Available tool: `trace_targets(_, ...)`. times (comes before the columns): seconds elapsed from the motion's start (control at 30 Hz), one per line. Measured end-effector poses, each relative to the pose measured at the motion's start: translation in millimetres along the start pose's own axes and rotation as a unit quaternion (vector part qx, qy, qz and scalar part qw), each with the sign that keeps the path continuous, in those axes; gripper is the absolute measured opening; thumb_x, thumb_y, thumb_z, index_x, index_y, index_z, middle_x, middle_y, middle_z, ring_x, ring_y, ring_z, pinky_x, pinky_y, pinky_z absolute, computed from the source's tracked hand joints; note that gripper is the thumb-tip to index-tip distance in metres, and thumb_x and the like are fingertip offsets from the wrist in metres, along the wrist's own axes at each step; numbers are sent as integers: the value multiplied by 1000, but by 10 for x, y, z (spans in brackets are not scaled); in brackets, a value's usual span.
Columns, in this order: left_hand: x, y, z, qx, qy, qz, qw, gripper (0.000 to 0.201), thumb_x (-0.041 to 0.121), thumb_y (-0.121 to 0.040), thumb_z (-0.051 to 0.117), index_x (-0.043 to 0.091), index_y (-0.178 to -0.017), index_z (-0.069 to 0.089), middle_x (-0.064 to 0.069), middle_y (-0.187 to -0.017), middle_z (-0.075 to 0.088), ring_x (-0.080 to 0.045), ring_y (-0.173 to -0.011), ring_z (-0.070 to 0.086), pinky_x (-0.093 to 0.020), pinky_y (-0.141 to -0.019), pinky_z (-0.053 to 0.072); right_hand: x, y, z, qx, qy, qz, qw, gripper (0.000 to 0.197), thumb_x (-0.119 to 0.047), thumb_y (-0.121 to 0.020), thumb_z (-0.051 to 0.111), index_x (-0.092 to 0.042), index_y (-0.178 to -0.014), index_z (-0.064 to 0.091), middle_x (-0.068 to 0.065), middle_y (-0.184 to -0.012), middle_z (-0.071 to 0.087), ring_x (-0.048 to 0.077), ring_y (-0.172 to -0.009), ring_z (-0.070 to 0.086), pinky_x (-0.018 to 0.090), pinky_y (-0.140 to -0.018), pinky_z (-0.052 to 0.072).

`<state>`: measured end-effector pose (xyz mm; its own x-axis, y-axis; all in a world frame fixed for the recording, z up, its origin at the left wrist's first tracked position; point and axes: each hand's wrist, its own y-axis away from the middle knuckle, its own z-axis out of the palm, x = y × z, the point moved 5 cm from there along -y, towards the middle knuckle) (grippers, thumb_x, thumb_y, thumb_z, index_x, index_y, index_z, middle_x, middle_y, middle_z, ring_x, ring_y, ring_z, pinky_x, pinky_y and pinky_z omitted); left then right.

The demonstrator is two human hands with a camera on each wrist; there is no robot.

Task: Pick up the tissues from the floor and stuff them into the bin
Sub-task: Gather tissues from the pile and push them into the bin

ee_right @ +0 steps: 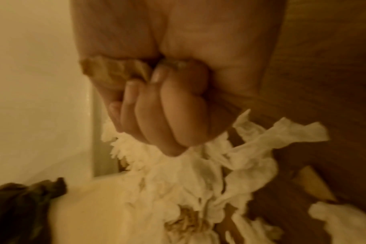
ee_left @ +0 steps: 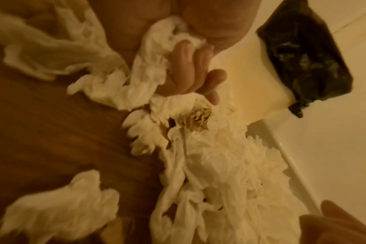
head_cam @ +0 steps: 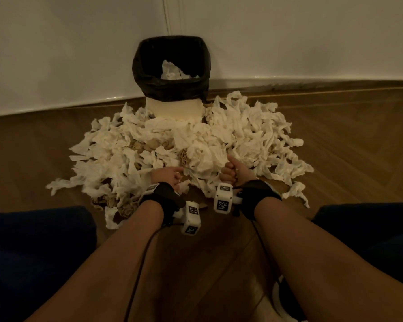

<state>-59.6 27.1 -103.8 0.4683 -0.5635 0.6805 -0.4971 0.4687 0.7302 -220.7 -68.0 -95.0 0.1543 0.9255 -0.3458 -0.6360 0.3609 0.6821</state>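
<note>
A white bin (head_cam: 175,108) with a black liner (head_cam: 149,66) stands against the wall, some tissues (head_cam: 172,72) inside it. A big pile of crumpled white and brown tissues (head_cam: 130,145) covers the floor in front of it. At the pile's near edge my left hand (head_cam: 170,176) curls its fingers (ee_left: 188,66) round a white tissue (ee_left: 153,69). To its right my right hand (head_cam: 229,171) is a tight fist. A brown tissue wad (ee_right: 109,71) pokes out between its fingers (ee_right: 167,109) and palm, above more white tissues (ee_right: 198,173).
The wooden floor (head_cam: 347,135) runs to a white wall and skirting (head_cam: 56,105) behind the bin. My knees in dark cloth (head_cam: 33,252) flank both forearms. Stray tissues (head_cam: 296,191) lie at the pile's right fringe.
</note>
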Motion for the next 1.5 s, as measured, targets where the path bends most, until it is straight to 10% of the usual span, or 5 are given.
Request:
trace_targets(0.23, 318, 81, -273, 65, 59, 17, 996, 36, -4, -92, 28, 7, -63, 46, -9, -65, 33, -18, -48, 23, -17, -35, 22, -295, 119, 290, -55, 33, -40, 997, 72, -41, -101, 28, -17, -35, 45, -4, -29, 30, 8, -22, 25, 9, -30, 18)
trace_targets(0.8, 351, 335, -715, 36, -14, -14, 999, 47, 22, -102, 20, -5, -130, 47, -5, -40, 38, -14, -47, 19, -22, -41, 22, -286, 358, 347, -27, 100, -63, 993, 37, -38, -100, 33, -15, -74, 45, -5, -30, 29, 7, -23, 23, 9, -32, 17)
trace_targets(0.97, 295, 381, -772, 70, 24, -16, 997, 45, 13, -99, 28, -5, -141, 30, -26, -145, 34, -41, -82, 52, -36, -79, 48, -252, 406, 352, -28, 97, -61, 993, 36, -36, -101, 32, -14, -76, 46, -4, -29, 30, 6, -22, 23, 9, -32, 17)
trace_targets(1.07, 337, 387, -731, 54, 11, 3, 998, 48, 21, -101, 35, 3, -145, 25, -18, -152, 23, -37, -135, 30, -43, -102, 34, -230, 420, 353, -24, 105, -57, 993, 34, -35, -101, 33, -14, -77, 45, -5, -30, 30, 6, -22, 23, 9, -32, 16)
trace_targets(1.5, 776, 560, -530, -3, -38, 25, 999, 56, 36, -96, 45, 1, -140, 35, -16, -139, 43, -35, -129, 42, -35, -93, 40, -448, 397, 687, -2, 127, -61, 990, 22, -33, -99, 41, -12, -94, 48, -5, -46, 39, 0, -26, 33, 8, -25, 21)
